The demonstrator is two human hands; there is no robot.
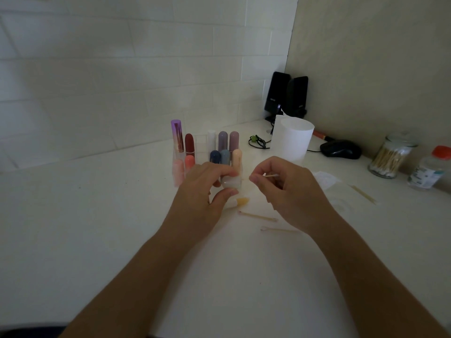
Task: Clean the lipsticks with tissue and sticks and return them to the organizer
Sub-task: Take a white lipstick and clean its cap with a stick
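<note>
Watching the head feed remotely here. Containers first: the clear organizer (201, 145) sits toward the back edge of the surface (122, 228), about mid-width. Its back row holds a tall purple-capped tube (177, 135), a dark red lipstick (189, 142), a white one (211, 140) and two greyish-purple ones (228, 140). Pink (178, 170), coral (189, 162), navy (214, 157), light blue (225, 156) and peach (236, 158) stand in front, all upright with the rounded caps up. Over by the right edge there's a glass jar (388, 158) packed with cotton sticks standing on end, and just beside it a small bottle (429, 170) with an orange-red cap. A white cup (291, 140) stands behind the hands; I can't see inside it.

The left hand (207, 189) grips a short frosted lipstick piece (230, 182) between thumb and fingers, right in front of the organizer. Its long axis looks roughly sideways, one end facing the other hand. The right hand (288, 189) pinches a cotton stick (271, 176) that runs nearly level, left to right, with its white tip poking out to the right.

A yellow-tipped lipstick (240, 202) lies flat under the left hand, tip toward the right. Two used sticks (258, 216) lie just nearer the front edge.
</note>
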